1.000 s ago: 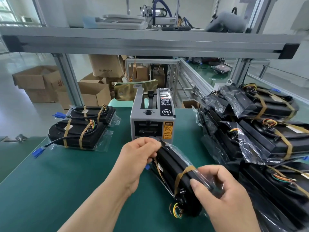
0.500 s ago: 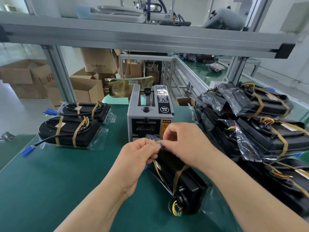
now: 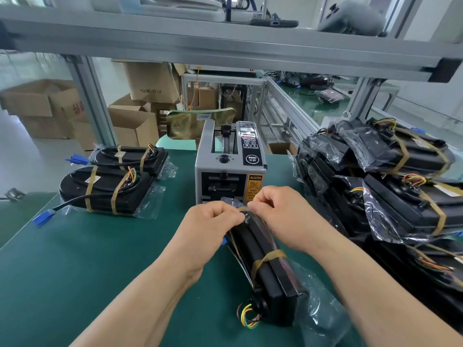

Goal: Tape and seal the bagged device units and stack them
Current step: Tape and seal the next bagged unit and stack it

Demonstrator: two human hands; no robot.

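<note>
One bagged unit (image 3: 263,266) stands on its long side mid-bench (image 3: 75,271), long axis running from the near edge toward the dispenser (image 3: 225,166), wire end nearest. One band already wraps its middle. Both hands meet at the far end: left hand (image 3: 208,229) curled tight on the unit's bag fold, right hand (image 3: 280,216) pinching a tape strip (image 3: 241,209) across it. Wrap-down probably falls to the right hand. Taped units (image 3: 105,189) sit by the left edge, a pile (image 3: 400,196) at the right.

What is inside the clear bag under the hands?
A black device unit with coloured wires at its near end. The left hand and right hand hide its far end.
</note>
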